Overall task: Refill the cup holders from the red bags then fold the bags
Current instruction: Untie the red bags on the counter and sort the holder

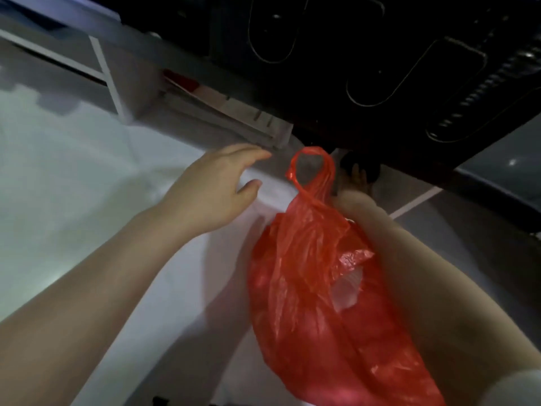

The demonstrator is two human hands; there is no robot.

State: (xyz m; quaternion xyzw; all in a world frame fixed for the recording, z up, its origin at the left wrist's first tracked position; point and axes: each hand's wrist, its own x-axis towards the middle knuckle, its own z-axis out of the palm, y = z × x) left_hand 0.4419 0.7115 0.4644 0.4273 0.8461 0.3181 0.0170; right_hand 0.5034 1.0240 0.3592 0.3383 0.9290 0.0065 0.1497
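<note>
One black appliance [366,68] was seen above one white counter [73,186]. One red bag [307,288], with clear plastic [347,291] shown through its opening, was found against the right forearm, beside the counter edge. The left hand [216,186] was stretched out, fingers together, thumb apart. The right hand [355,183] was mostly hidden; its fingers could not be judged

No text, label, brand, number or sign can be read anywhere. The pale flat strip with a red patch [234,108], tucked under the grey ledge, bears a few small dark marks near its right end, but they are too blurred to tell whether they are letters. The glossy black panel [380,118] above carries only thin pale rounded outlines, with no characters.
</note>
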